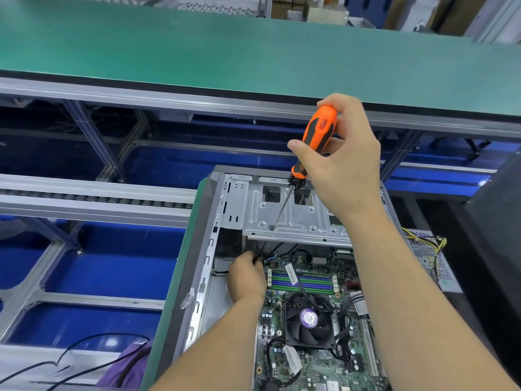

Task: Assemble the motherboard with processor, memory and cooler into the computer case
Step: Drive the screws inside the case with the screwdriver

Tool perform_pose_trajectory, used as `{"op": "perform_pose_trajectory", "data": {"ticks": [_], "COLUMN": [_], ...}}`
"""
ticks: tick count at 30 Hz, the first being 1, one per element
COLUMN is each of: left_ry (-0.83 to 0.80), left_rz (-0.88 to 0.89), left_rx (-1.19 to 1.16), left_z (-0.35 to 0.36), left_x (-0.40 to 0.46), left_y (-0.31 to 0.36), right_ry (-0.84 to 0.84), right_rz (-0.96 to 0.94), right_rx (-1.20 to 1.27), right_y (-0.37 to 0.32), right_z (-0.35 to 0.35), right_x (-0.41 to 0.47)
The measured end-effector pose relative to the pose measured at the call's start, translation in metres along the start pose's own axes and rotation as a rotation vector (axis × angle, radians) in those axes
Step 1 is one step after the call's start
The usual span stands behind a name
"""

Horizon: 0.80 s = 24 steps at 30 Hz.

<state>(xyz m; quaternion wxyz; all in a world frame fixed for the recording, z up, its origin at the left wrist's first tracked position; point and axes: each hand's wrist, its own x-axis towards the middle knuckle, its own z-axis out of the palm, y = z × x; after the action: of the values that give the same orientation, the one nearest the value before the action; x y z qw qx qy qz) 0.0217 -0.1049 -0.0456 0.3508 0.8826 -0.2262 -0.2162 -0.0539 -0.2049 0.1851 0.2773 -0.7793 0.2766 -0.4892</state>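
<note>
The open grey metal computer case (208,249) lay on its side, and everything here sat in relation to it. Inside its lower half was the green motherboard (315,368) — already in the case, with the black square cooler fan (308,324) bearing a purple round label at its middle, and just beyond that, toward the far end of the case, the green and purple memory slots (303,282).

Up over the far end of the case the right hand (341,162) had its fingers and thumb curled round the orange and black screwdriver (315,136), gripping the handle near its top — the thin steel shaft slanted down and left, its tip meeting the silver metal drive bracket (284,221) that spanned the case's far half. A cluster of small dark screws clung to the shaft just under the handle.

The left hand (246,279) was down inside the case by its left wall, at the far left corner of the motherboard, fingers curled in among the thin black cables (279,248); whether it actually pinched one, I couldn't tell.

Just outside the case's right wall lay a perforated grey power supply box (428,258) with yellow and black wires. Beyond the case's far end ran the long green-topped workbench (225,52).
</note>
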Motion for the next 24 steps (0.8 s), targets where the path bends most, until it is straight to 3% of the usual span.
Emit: {"op": "perform_pose_trajectory", "data": {"ticks": [17,24], "left_ry": [-0.036,-0.045], "left_rz": [-0.100,-0.109], "left_rx": [-0.192,-0.132], "left_z": [0.0024,0.0018], "left_x": [0.0022,0.0027], "left_y": [-0.0028,-0.0040], "right_ry": [0.005,0.012], "right_rz": [0.014,0.003], "right_rx": [0.006,-0.003], "right_y": [0.0012,0.0020], "right_z": [-0.0032,-0.0010], "right_x": [0.0009,0.0001]}}
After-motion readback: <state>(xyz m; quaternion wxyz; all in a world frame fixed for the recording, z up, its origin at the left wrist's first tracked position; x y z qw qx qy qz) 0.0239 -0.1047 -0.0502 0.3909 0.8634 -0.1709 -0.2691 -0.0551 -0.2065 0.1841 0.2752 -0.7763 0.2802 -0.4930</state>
